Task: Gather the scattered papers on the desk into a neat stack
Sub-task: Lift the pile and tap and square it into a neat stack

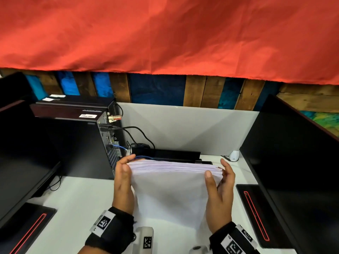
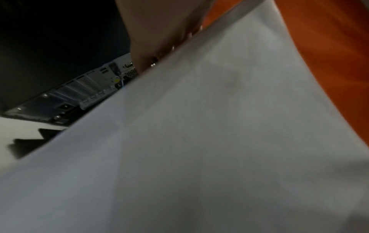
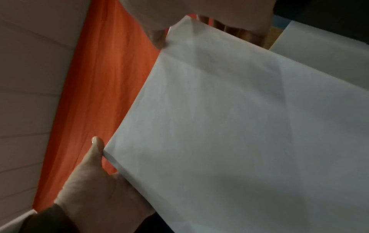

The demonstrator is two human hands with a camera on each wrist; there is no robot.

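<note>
A thick stack of white papers (image 1: pixel 168 195) stands tilted on its lower edge on the white desk (image 1: pixel 78 202), its fanned top edge facing away from me. My left hand (image 1: pixel 128 163) grips the stack's left side, thumb on the front sheet and fingers behind. My right hand (image 1: pixel 216 171) holds the right side, thumb on the front face and fingers loosely curled at the edge. The left wrist view is mostly filled by the paper (image 2: pixel 219 141), with the left hand (image 2: pixel 159 36) at its upper edge. In the right wrist view the right hand (image 3: pixel 179 31) pinches a top corner of the sheets (image 3: pixel 239 126).
A black computer tower (image 1: pixel 102 143) with cables stands close at the left. Dark monitors flank the desk at left (image 1: pixel 23 162) and right (image 1: pixel 293 171), with stand bases (image 1: pixel 256 213) near the hands. A black keyboard (image 1: pixel 176 154) and a white adapter (image 1: pixel 234 155) lie behind the stack.
</note>
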